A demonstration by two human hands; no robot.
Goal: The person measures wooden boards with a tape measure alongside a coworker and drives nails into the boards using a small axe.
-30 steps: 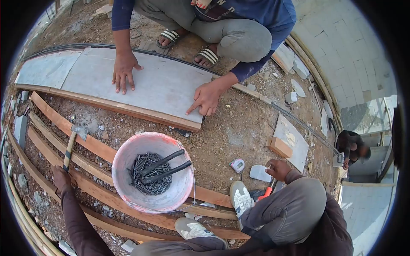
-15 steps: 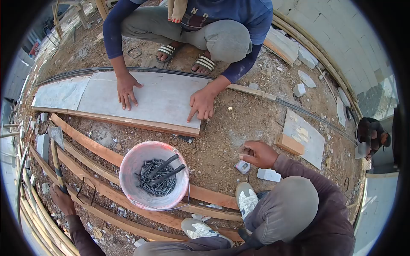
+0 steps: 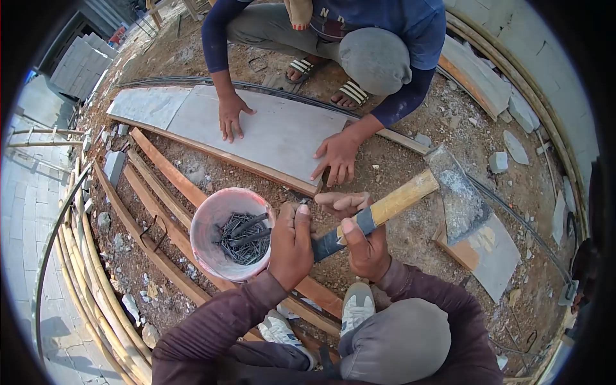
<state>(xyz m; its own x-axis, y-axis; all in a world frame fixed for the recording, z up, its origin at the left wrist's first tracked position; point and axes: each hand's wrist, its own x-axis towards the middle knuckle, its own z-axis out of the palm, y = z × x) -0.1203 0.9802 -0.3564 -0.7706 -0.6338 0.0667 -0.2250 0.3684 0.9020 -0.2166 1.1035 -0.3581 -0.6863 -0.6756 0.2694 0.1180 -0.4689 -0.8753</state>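
A hatchet-like hammer (image 3: 401, 204) with a wide grey metal head and a wooden handle wrapped in dark tape slants across the middle, its head at the upper right. My left hand (image 3: 292, 245) is wrapped round the taped end. Farther up, my right hand (image 3: 360, 239) lies around the handle, thumb on top and fingers behind it. Just left of my left hand stands a pinkish-white bucket (image 3: 204, 239) with many nails (image 3: 245, 247) and two dark bars inside. Beyond the hands lies a long board-topped panel (image 3: 269, 131) with a wooden edge.
A co-worker in blue (image 3: 410, 32) squats opposite, both hands flat on the panel. Long wooden strips (image 3: 168, 168) lie to the left, with bamboo poles (image 3: 96, 301) beyond. A grey board piece (image 3: 497, 256) with a wood block lies at right, partly behind the hammer head.
The hammer has come from the far left to the middle in my left hand. My right hand has moved left and up and now holds the handle too. The view has shifted.
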